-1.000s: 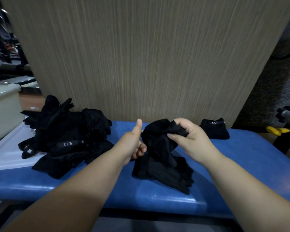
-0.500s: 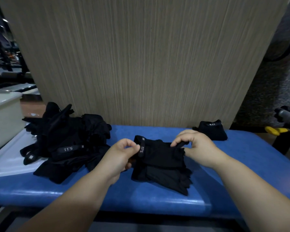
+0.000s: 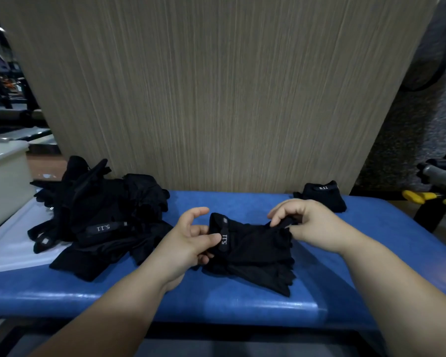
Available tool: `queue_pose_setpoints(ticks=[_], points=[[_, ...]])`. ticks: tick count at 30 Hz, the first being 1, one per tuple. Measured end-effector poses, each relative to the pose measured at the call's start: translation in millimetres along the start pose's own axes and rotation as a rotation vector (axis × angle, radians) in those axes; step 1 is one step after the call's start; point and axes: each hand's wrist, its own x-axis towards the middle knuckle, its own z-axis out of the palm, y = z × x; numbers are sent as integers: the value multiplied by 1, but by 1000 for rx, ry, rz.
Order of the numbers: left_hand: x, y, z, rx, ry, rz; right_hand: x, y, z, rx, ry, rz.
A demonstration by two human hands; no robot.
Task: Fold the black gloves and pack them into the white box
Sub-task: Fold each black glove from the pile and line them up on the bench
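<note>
Now | left hand pinches glove cuff, centre frame | right hand pinches finger end | best: align edges before folding.

Prob. gym: blue padded bench

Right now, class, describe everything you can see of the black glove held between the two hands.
The black glove is soft, matte fabric, crumpled and partly folded. A wrist strap at its left end reads 5.11 in grey. The left hand pinches it at that strap; the right hand pinches its right end. Its lower layers rest on the blue bench.
</note>
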Motion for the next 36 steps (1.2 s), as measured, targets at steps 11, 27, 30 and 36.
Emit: queue_pose_setpoints(ticks=[11, 27, 30, 36], points=[[5, -11, 2, 471, 8, -2, -4, 11, 2, -249, -371, 185], [5, -9, 13, 874, 54, -33, -4, -2, 12, -277, -198, 242], [4, -9, 12, 878, 46, -21, -1, -5, 16, -126, -152, 219], [7, -8, 13, 831, 19, -33, 9, 12, 31, -117, 1, 280]])
